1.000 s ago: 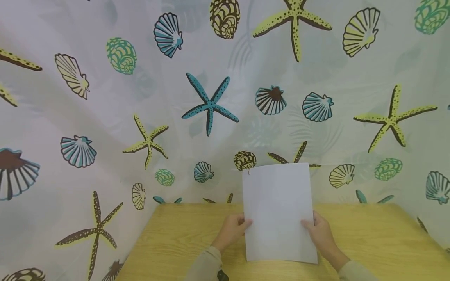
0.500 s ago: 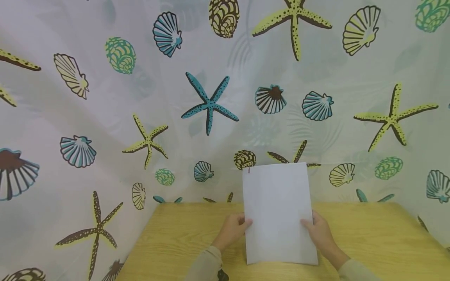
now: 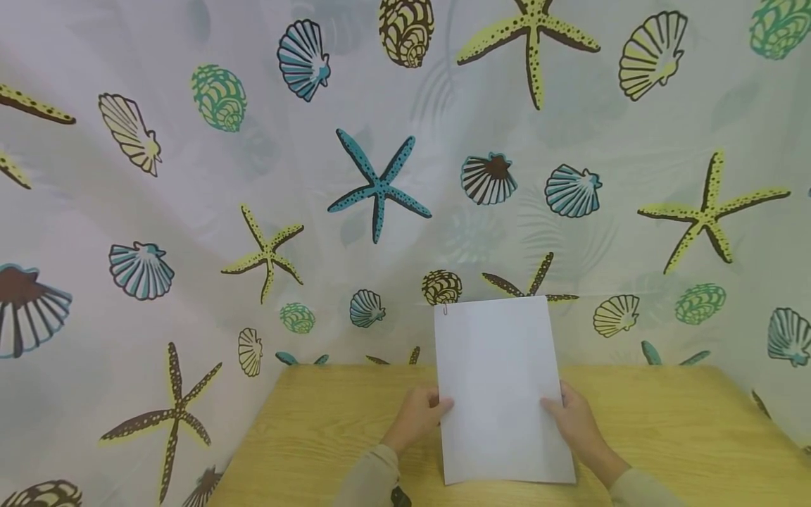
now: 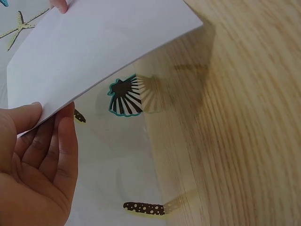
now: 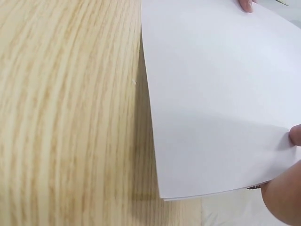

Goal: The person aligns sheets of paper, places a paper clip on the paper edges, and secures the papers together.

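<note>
A small stack of white paper point(image 3: 497, 394) is held up over the wooden table, its front side blank. A paper clip point(image 3: 445, 309) sits at its top left corner. My left hand point(image 3: 419, 417) pinches the left edge, thumb in front and fingers behind, as the left wrist view shows with the hand point(image 4: 40, 160) under the sheets. On the opposite edge my right hand point(image 3: 579, 426) grips the paper the same way; only part of that hand point(image 5: 284, 188) shows in the right wrist view. Near the lower corner, the sheet edges point(image 5: 162, 197) lie slightly apart.
The wooden table point(image 3: 329, 422) spreads out beneath and on both sides of the paper. Behind it and along the sides hangs a pale curtain point(image 3: 431, 239) printed with shells and starfish.
The top of the paper has tipped slightly to the left and its bottom edge sits a little lower in view. Both hands keep their hold at nearly the same spots.
</note>
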Demonstrator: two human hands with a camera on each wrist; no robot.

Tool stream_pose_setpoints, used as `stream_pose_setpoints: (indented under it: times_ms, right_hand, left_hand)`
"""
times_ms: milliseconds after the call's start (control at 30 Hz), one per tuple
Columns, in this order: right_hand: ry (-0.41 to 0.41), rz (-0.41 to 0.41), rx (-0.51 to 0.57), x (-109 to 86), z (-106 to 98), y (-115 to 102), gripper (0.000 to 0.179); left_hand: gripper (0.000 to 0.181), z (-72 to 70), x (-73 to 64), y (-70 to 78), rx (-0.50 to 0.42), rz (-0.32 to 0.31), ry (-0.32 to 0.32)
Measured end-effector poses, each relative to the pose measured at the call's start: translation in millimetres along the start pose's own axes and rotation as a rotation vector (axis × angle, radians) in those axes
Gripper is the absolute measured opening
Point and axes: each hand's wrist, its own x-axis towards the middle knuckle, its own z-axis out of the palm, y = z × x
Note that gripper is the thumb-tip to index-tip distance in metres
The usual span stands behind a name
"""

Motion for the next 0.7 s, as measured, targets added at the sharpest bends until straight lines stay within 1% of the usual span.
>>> stream_pose_setpoints:
  times_ms: [233, 467, 700]
  right_hand:
    - [-0.017, 0.005, 0.017, 0.0, -0.1, 1.9, 0.047]
    - [-0.012, 0.007, 0.004, 0.4, 0.6, 2.4, 0.046]
    - [-0.026, 0.015, -0.006, 2.4, 0.6, 5.0, 0.051]
  left_hand:
    - [0.019, 0.2, -2.1, 0.2, -0.006, -0.01, -0.007]
    - [0.021, 0.4, -3.0, 0.1, 0.027, -0.012, -0.001]
    - [0.022, 0.1, -4.3, 0.9, 0.027, -0.04, -0.008]
